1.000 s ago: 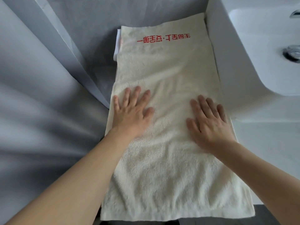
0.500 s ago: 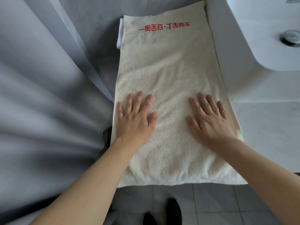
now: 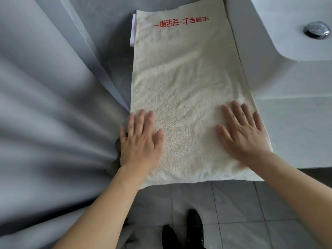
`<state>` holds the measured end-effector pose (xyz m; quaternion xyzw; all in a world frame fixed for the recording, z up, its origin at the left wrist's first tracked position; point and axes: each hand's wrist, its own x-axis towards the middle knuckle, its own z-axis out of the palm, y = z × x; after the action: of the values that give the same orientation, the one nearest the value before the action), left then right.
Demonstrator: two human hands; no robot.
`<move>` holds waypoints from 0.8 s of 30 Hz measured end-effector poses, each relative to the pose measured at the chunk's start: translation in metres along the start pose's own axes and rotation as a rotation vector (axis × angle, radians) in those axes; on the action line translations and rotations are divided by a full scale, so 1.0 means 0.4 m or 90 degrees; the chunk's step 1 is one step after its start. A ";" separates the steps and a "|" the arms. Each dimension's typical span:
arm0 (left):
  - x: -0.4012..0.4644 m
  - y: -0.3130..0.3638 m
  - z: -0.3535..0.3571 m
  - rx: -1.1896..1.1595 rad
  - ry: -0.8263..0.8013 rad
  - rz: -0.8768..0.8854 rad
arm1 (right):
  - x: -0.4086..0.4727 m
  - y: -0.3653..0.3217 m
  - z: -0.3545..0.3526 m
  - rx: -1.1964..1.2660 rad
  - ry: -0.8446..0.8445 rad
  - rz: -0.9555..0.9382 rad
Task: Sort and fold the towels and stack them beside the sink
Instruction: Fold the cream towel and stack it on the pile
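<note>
The left hand (image 3: pixel 139 141) lies flat, palm down, fingers straight and slightly spread, on the near left part of the cream towel (image 3: pixel 183 90); its little finger reaches over the towel's left edge, and it grips nothing. The right hand (image 3: pixel 242 133) lies flat in the same way on the near right part, fingers straight and close together, pressing the pile and holding nothing; the two hands are well apart, with bare towel between them.

The towel is spread lengthwise on the pale bench (image 3: pixel 296 133), just beside the white sink (image 3: pixel 280 24), its right edge running along the sink's outer wall; its near end hangs a little past the bench's front edge. Red lettering (image 3: pixel 180 23) runs across its far end, upside down in this view. A white cloth (image 3: pixel 133 29) shows from beneath the far left corner; whether it is another towel I cannot tell.

A chrome drain (image 3: pixel 317 30) sits in the basin; grey fabric (image 3: pixel 50 114) falls in folds on the left; below are grey floor tiles (image 3: pixel 242 212) and two black shoes (image 3: pixel 181 230).
</note>
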<state>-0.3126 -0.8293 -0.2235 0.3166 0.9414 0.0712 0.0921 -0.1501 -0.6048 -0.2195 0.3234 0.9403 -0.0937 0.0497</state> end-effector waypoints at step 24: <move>-0.114 0.089 0.001 0.173 -0.094 0.295 | -0.023 -0.056 0.020 0.013 -0.005 -0.061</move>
<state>-0.2559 -0.8289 -0.2111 0.5375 0.8354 -0.0597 0.0984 -0.1564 -0.6295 -0.2227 0.2778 0.9536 -0.1072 0.0454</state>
